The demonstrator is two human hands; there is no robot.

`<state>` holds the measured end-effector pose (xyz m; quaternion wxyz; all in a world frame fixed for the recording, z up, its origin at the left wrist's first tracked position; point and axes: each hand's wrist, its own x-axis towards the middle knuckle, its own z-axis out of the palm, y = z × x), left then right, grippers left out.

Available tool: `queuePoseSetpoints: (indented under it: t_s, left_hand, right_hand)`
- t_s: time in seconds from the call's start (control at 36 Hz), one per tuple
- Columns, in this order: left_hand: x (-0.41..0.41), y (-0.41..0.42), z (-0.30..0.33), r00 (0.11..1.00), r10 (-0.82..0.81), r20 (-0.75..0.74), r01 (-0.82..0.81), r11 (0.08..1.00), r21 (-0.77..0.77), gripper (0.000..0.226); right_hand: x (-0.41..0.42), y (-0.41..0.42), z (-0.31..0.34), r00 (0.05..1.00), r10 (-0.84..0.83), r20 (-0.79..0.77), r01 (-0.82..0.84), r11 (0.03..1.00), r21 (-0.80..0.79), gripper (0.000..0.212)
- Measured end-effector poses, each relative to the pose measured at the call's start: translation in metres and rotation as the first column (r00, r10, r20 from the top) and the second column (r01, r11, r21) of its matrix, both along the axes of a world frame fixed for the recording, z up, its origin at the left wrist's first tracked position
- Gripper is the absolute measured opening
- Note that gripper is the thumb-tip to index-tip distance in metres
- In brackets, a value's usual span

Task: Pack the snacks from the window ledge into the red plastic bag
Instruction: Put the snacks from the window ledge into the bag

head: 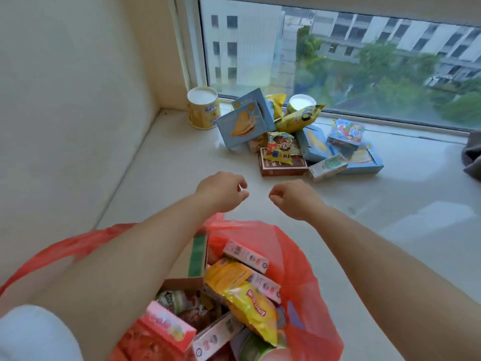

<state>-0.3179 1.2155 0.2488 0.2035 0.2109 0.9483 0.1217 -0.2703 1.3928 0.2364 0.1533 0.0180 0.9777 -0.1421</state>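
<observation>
A red plastic bag lies open at the near edge of the ledge, holding several snack boxes and a yellow packet. My left hand and my right hand hover side by side above the ledge, between the bag and the snack pile. Both hold nothing, fingers loosely curled. The pile by the window has blue boxes, a brown box, a small cartoon packet, a yellow bag, a colourful box and a white-green carton.
A yellow tub with a white lid stands in the ledge's back left corner, a second tub behind the pile. The white ledge meets a wall on the left and the window behind. Grey cloth lies at the right edge.
</observation>
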Motion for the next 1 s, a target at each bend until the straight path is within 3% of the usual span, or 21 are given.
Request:
queuePoseSetpoints:
  t_s: [0.22,0.47,0.69,0.78,0.86,1.0]
  left_hand:
    - [-0.074,0.063,-0.025,0.999,0.046,0.011,-0.045,0.996,-0.071,0.039]
    - [-0.179,0.083,-0.078,0.997,0.074,-0.023,-0.077,0.983,-0.165,0.049]
    - [-0.26,0.088,-0.124,0.954,0.129,-0.273,-0.152,0.986,-0.066,0.051]
    - [-0.283,0.088,-0.139,0.921,0.181,-0.344,-0.197,0.98,-0.01,0.066]
    - [-0.302,0.084,-0.15,0.927,0.26,-0.271,-0.267,0.964,0.012,0.09]
    - [-0.322,0.077,-0.163,0.93,0.303,-0.207,-0.3,0.953,0.047,0.107]
  right_hand:
    - [-0.06,0.072,-0.02,0.995,-0.09,0.031,0.089,0.996,0.026,0.026]
    - [-0.155,0.092,-0.068,0.977,-0.213,-0.002,0.213,0.977,-0.019,0.032]
    - [-0.217,0.083,-0.126,0.886,-0.444,-0.134,0.44,0.896,-0.061,0.057]
    - [-0.23,0.081,-0.146,0.773,-0.63,-0.072,0.614,0.772,-0.166,0.087]
    - [-0.236,0.079,-0.162,0.717,-0.697,-0.014,0.692,0.715,-0.101,0.102]
    - [-0.242,0.078,-0.174,0.696,-0.715,-0.06,0.706,0.698,-0.124,0.096]
